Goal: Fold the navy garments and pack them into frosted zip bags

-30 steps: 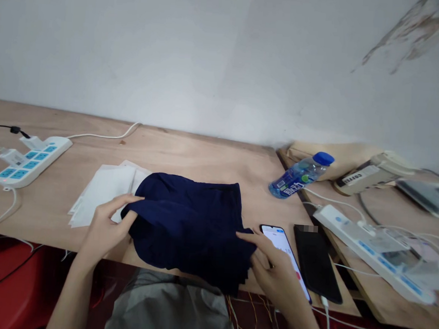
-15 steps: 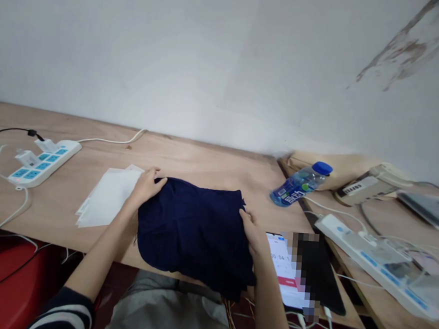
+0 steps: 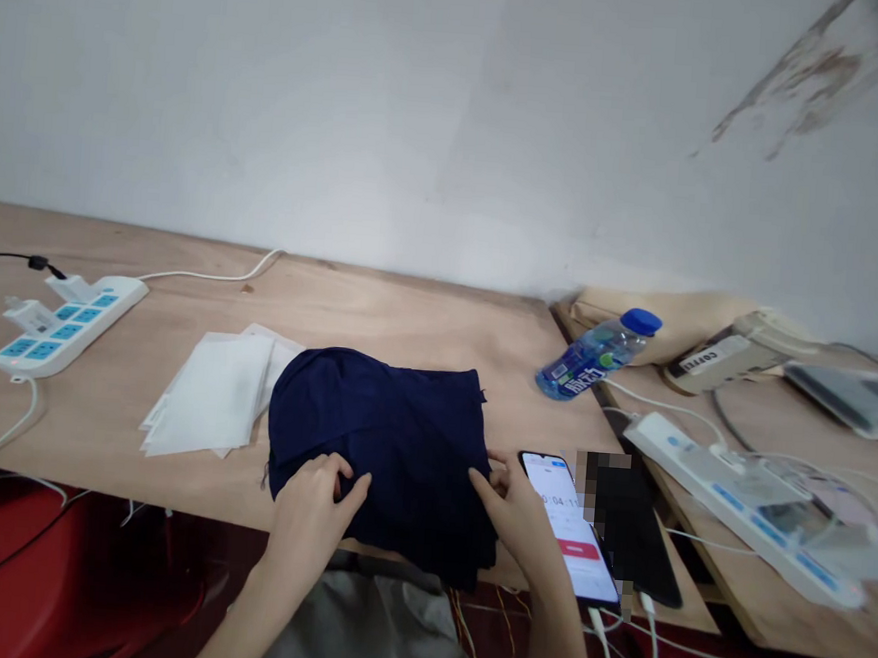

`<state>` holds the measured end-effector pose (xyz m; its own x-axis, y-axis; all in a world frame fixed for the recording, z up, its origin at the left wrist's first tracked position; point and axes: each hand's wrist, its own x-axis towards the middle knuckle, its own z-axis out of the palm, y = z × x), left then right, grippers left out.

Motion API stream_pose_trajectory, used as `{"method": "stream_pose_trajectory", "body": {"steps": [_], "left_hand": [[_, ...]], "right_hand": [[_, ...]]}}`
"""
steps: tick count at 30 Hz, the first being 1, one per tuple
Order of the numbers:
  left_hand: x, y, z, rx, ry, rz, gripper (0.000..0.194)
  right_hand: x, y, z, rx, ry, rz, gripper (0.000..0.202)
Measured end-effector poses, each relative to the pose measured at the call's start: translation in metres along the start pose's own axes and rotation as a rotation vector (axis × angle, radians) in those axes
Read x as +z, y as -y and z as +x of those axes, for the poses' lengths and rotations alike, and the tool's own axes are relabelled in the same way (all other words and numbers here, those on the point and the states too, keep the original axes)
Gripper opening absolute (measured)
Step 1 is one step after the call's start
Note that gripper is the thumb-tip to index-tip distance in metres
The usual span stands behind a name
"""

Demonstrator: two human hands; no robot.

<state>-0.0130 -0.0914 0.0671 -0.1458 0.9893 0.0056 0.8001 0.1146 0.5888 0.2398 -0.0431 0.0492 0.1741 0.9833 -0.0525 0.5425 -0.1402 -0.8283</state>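
Fabric pieces (image 3: pixel 393 446): plain navy blue. 
Paper sheets (image 3: pixel 213 393): translucent white, unpatterned. 
Tabletop (image 3: pixel 410 317): pale pinkish brown, faint wood grain. 
Wall (image 3: pixel 274 107): greyish white, brown patch (image 3: pixel 821 90) at upper right. 
Left power strip (image 3: pixel 101 320): white, bright blue sockets. 
Right power strip (image 3: pixel 742 511): white, blue sections. 
Drink bottle (image 3: pixel 595 355): clear blue, deeper blue cap, blue label with white lettering and green spot. 
Smartphone (image 3: pixel 571 529): black rim, white screen, red button. 
Tumbler (image 3: pixel 738 355): beige-grey, white label, dark lettering. 
Stool (image 3: pixel 9 560): red. 
Trousers (image 3: pixel 373 630): grey.
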Motion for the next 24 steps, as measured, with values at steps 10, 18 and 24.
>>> {"method": "stream_pose_trajectory", "body": {"steps": [10,18,24], "left_hand": [[-0.038,0.017,-0.004,0.01,0.118,-0.128,0.029],[-0.04,0.044,0.036,0.168,-0.212,0.184,0.032],[-0.016,0.041,0.094,0.427,-0.086,0.236,0.05]], "right_hand": [[-0.006,-0.005,-0.003,0.018,-0.043,0.136,0.048],[0.024,0.018,0.005,-0.398,-0.214,-0.456,0.033],[0.072,0.034,0.041,-0.628,0.059,-0.651,0.05]]}}
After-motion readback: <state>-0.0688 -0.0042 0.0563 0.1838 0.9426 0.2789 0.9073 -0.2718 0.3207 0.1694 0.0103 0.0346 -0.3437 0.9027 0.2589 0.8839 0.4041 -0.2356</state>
